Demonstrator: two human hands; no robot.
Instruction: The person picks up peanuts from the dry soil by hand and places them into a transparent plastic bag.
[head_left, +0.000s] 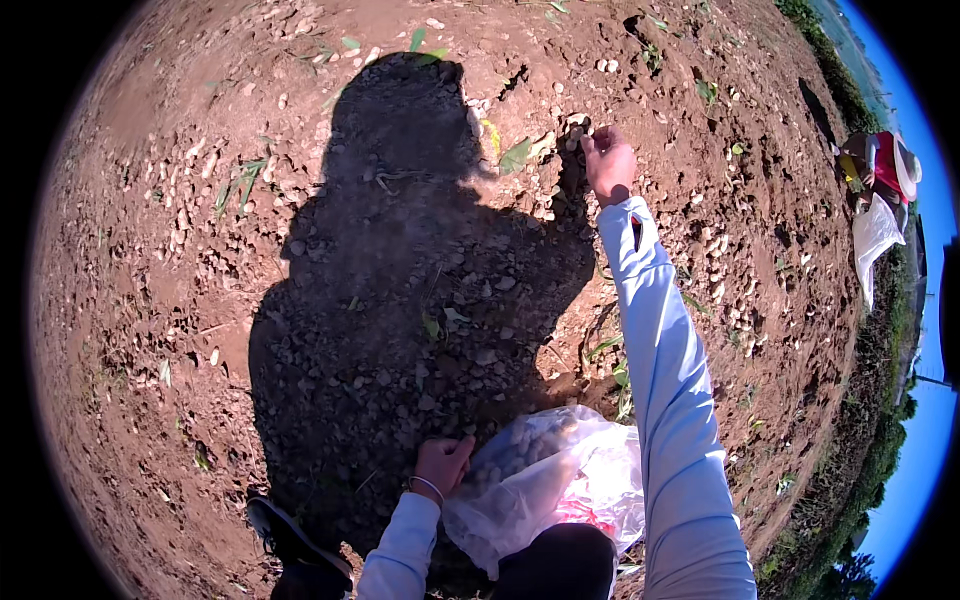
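Observation:
My right hand (609, 163) reaches far forward over the soil, fingers bent inward. A few pale peanuts in their shells (575, 129) are right at its fingertips; whether they are gripped or lie on the ground is unclear. Close to my body, my left hand (444, 463) is curled with the thumb on top, beside the left edge of a translucent plastic bag (517, 480). Its fingers are partly hidden, so a hold on the bag or on anything else cannot be made out. Peanuts show through the bag, which rests on the ground against my knee and bears red print.
Reddish, cloddy soil (120, 300) carries scattered peanuts (180, 225) and green leaves (516, 156). My shadow (405, 225) darkens the middle. My shoe (292, 532) is at lower left. At far right, another person (889, 165) in a hat crouches near a white sack (874, 236).

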